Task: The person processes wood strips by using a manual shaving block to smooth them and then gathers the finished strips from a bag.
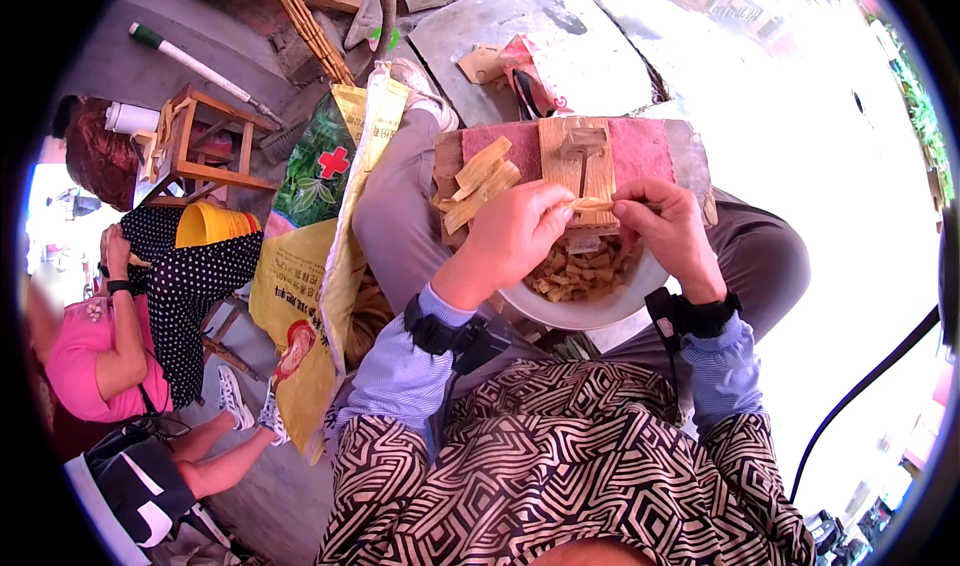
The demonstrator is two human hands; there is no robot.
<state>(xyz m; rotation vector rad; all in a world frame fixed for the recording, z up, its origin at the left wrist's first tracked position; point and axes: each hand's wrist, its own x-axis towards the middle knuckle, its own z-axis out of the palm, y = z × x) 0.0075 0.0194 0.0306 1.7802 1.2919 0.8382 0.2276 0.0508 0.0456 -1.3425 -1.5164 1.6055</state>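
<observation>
A pale yellow, dried-looking strip (592, 206) stretches between my two hands. My left hand (508, 234) pinches its left end, and my right hand (672, 228) closes on its right end. The strip lies across the near part of a wooden block (558, 156), which carries a metal fitting with a thin rod (584, 144). Beneath my hands, a white bowl (560, 313) holds many small cut pieces (585, 273) of similar colour. Longer uncut strips (484, 182) are piled left of the block, beside my left hand. My fingers hide part of the strip.
The block rests on a wooden bench top (690, 166) with red cloth (640, 151). An open yellow sack (300, 306) stands against my left leg. Farther left, a seated person in pink (110, 356) has a yellow bucket (205, 224) near a wooden stool (215, 171).
</observation>
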